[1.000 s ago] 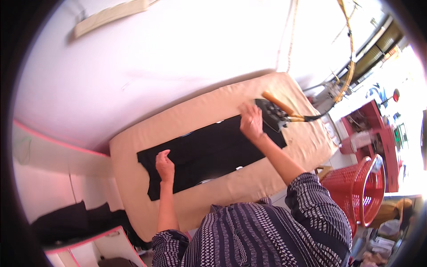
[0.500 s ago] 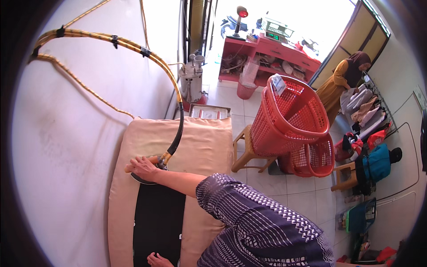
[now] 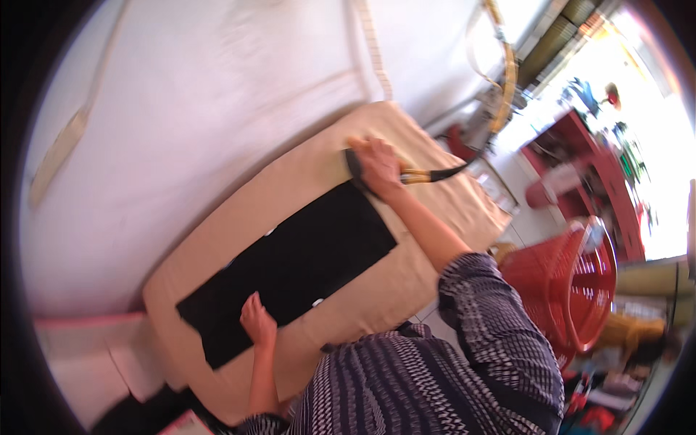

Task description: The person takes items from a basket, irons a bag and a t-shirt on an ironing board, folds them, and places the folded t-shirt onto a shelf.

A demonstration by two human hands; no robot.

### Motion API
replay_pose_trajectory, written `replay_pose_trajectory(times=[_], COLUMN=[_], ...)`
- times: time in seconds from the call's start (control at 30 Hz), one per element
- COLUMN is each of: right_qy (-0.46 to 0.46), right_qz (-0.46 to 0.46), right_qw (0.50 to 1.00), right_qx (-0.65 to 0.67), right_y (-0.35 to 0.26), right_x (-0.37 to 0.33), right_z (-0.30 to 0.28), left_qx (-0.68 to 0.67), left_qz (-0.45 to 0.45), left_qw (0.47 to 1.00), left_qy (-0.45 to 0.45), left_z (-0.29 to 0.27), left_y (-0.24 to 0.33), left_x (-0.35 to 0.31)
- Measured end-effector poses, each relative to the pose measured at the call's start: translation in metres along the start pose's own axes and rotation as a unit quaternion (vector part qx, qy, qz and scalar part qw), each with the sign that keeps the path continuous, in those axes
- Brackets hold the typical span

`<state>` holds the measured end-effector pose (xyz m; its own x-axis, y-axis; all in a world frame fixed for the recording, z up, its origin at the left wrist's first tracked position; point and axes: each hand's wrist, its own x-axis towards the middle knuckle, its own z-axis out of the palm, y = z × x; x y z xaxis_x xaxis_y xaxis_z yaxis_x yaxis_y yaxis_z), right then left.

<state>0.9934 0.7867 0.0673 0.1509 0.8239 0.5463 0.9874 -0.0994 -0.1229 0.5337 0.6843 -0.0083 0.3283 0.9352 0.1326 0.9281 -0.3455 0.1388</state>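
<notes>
A steam iron with a wooden-coloured handle and dark base point(image 3: 353, 164) is held in my right hand point(image 3: 380, 170), fingers wrapped round the handle. It rests at the far end of a folded black garment point(image 3: 290, 264), on the tan cloth cover. A black and yellow hose point(image 3: 449, 172) runs from the iron toward the back right. My left hand point(image 3: 259, 322) lies on the garment near its close edge, its fingers stretched out and slightly blurred. The padded ironing table point(image 3: 232, 206) lies under all of this. Small white spots show along the garment's edges.
A white wall point(image 3: 181, 145) runs along the table's far side. Red plastic baskets point(image 3: 540, 272) stand to the right. Behind them is a red counter point(image 3: 616, 192) beside the bright doorway. A small red bin point(image 3: 538, 196) stands by the counter.
The whole view has turned, so the table now lies diagonally and the near end of the garment shows. My right hand still grips the iron; more of my left hand and forearm has come into view.
</notes>
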Motion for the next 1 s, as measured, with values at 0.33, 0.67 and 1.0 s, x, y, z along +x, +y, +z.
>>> replay_pose_trajectory(times=[0.33,0.67,1.0], right_qy=[-0.193,-0.35,-0.358], right_qz=[0.241,0.399,0.441], right_qw=[0.951,0.746,0.384], right_qx=[-0.004,0.402,0.728], right_y=[-0.059,-0.041,-0.111], right_x=[-0.126,-0.091,-0.019], right_z=[0.016,0.017,-0.057], left_qx=[-0.066,-0.021,-0.178], left_qz=[-0.055,-0.101,-0.023], left_qw=[0.986,0.993,0.984], left_qy=[0.144,-0.053,-0.015], left_z=[-0.014,0.035,0.026], left_y=[0.014,0.045,0.055], left_x=[0.051,0.098,0.017])
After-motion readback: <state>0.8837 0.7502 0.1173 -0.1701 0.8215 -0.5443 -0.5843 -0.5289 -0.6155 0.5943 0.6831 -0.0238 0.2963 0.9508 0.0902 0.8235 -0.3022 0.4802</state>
